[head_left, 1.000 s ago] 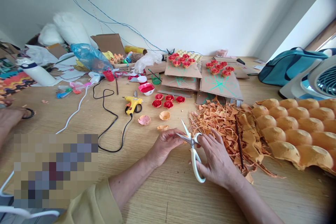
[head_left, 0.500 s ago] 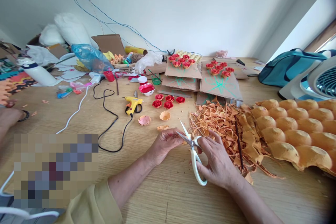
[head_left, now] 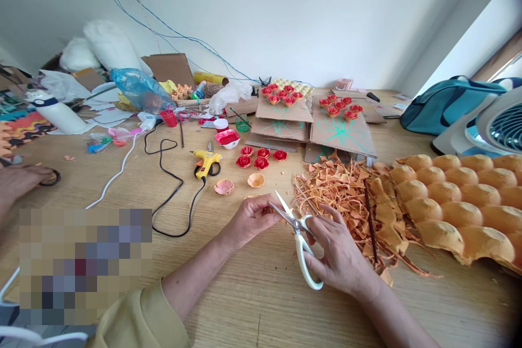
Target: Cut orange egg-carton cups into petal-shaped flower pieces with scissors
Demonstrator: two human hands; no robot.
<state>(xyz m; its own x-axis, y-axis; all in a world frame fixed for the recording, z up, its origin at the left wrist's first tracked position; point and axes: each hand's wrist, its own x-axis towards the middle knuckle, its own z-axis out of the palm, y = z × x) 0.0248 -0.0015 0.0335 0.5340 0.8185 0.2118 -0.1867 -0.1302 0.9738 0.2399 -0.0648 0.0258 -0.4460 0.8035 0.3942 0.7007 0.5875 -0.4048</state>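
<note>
Scissors [head_left: 296,223]: between the hands, nearer the surface's [head_left: 232,304] near edge; blades parted, tips toward the far left corner.
Right hand [head_left: 336,255]: curled round the handles, probably to steer the blades; forearm slants from the near edge.
Left hand [head_left: 249,223]: fingertips drawn together beside the blades; we can't tell what they pinch.
Scraps [head_left: 332,187]: heaped toward the right edge, we guess to keep them together.
</note>
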